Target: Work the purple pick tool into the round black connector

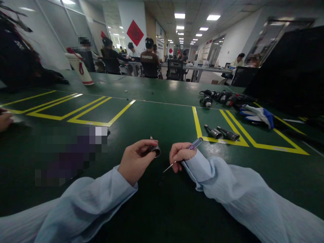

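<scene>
My left hand point(135, 158) is closed around a small dark metal cylinder part point(155, 150) with a thin stem sticking up, held just above the green table point(162, 114). A little to its right, my right hand point(179, 155) grips a small screwdriver point(188, 150) with a clear purple handle; its thin shaft points down and left toward the table. Tiny dark specks, perhaps screws point(161, 180), lie on the table below the tip. Both arms wear light blue sleeves.
Two similar metal parts point(221, 133) lie in a yellow-marked box to the right, with more dark tools point(217, 97) and a blue-white glove point(257, 114) behind. Another person's hand point(4, 119) rests at the left edge. A white container point(79, 69) stands far left. Seated people work behind.
</scene>
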Action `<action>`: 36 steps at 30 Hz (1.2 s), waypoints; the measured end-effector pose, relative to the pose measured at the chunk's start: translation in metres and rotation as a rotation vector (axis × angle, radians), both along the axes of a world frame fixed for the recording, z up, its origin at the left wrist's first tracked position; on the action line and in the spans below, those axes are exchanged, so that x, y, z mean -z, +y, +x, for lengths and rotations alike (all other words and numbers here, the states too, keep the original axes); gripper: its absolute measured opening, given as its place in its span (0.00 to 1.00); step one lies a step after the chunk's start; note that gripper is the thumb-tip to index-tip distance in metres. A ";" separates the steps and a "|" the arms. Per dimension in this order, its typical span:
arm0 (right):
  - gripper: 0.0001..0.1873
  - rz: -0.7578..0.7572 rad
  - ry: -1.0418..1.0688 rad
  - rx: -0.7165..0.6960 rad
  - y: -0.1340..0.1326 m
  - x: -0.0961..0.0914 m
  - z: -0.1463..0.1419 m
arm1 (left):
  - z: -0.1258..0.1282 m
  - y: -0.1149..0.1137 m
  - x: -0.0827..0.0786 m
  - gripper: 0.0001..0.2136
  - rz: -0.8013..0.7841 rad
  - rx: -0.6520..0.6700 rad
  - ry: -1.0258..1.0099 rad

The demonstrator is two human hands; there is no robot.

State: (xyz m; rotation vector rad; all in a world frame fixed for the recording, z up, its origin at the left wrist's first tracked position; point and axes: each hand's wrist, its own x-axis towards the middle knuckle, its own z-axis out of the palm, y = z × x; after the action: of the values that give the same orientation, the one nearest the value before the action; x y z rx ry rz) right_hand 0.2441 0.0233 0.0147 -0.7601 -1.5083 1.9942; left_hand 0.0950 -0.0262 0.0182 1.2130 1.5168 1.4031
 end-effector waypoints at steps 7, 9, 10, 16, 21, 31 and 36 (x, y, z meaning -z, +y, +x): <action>0.03 -0.023 -0.091 -0.007 -0.003 0.000 -0.003 | 0.002 -0.001 -0.003 0.09 -0.010 0.010 -0.006; 0.03 0.002 -0.092 -0.006 -0.005 -0.001 -0.004 | 0.002 -0.002 -0.004 0.09 -0.015 0.020 -0.011; 0.03 0.014 -0.096 -0.003 -0.006 -0.002 -0.005 | 0.002 -0.002 -0.004 0.09 -0.017 0.022 -0.014; 0.09 0.020 -0.232 0.027 -0.010 -0.006 -0.010 | 0.003 -0.003 -0.005 0.10 -0.033 0.031 -0.026; 0.07 0.072 -0.175 0.068 -0.011 -0.001 -0.009 | 0.002 -0.005 -0.005 0.14 -0.005 0.053 -0.091; 0.04 0.657 -0.095 0.356 -0.016 0.007 -0.001 | 0.001 -0.005 0.000 0.14 0.008 0.066 -0.156; 0.06 0.976 -0.125 0.382 -0.019 0.011 -0.006 | 0.001 -0.005 0.000 0.14 0.020 0.071 -0.153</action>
State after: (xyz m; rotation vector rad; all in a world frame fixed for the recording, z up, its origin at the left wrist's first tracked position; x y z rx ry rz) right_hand 0.2379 0.0047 0.0038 -0.6567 -1.9438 0.7709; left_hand 0.0963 -0.0311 0.0186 1.1326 1.3455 1.4329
